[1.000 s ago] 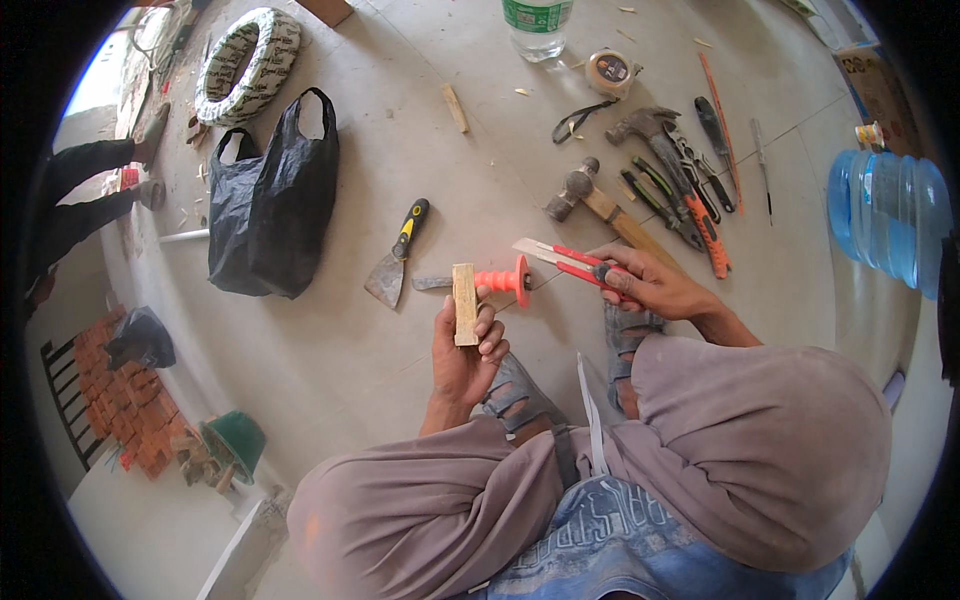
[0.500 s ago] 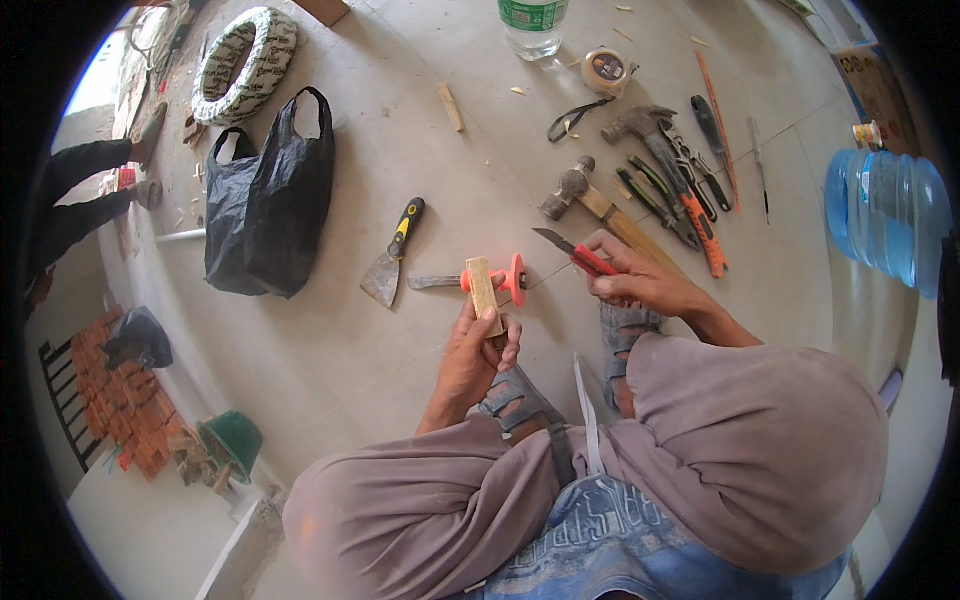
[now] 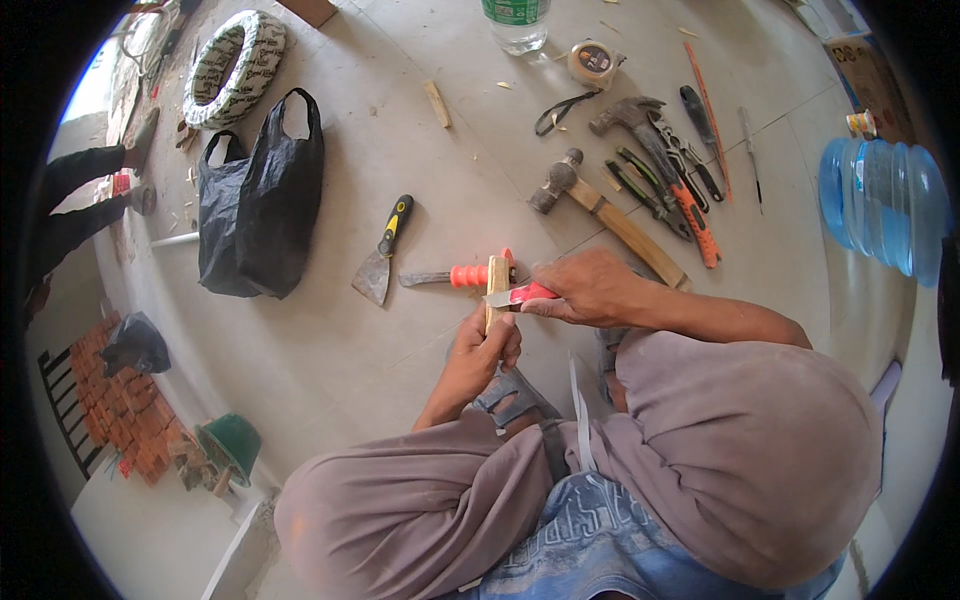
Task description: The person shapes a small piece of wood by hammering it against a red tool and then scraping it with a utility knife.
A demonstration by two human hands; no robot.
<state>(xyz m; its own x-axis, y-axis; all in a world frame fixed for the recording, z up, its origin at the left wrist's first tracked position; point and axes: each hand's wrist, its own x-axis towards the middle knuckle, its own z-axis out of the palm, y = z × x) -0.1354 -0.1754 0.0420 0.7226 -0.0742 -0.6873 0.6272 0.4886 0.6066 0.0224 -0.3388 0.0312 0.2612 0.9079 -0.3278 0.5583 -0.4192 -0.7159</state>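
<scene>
We hold a short wood block (image 3: 494, 285) upright in our left hand (image 3: 480, 350), fingers wrapped around its lower part, just above our sandalled foot (image 3: 515, 395) on the concrete floor (image 3: 330, 330). Our right hand (image 3: 590, 288) is closed around a red-handled knife (image 3: 520, 296), its blade laid across the block's side near the top.

By our reading, the step in hand is trimming or shaving the block. The next stroke calls for a firm left grip kept low, well below the blade, and a controlled push of the edge along the grain and away from the thumb.

The block's long axis runs nearly vertical in the view, top end pointing away from us toward the tools. The knife lies crosswise to it, handle to our right, tip to the left.

Just behind the block an orange-handled chisel (image 3: 452, 276) lies on the floor, with a putty knife (image 3: 383, 255) to its left and a black bag (image 3: 258, 205) beyond. A hammer (image 3: 600, 205) and pliers (image 3: 640, 185) lie farther off to the right.
</scene>
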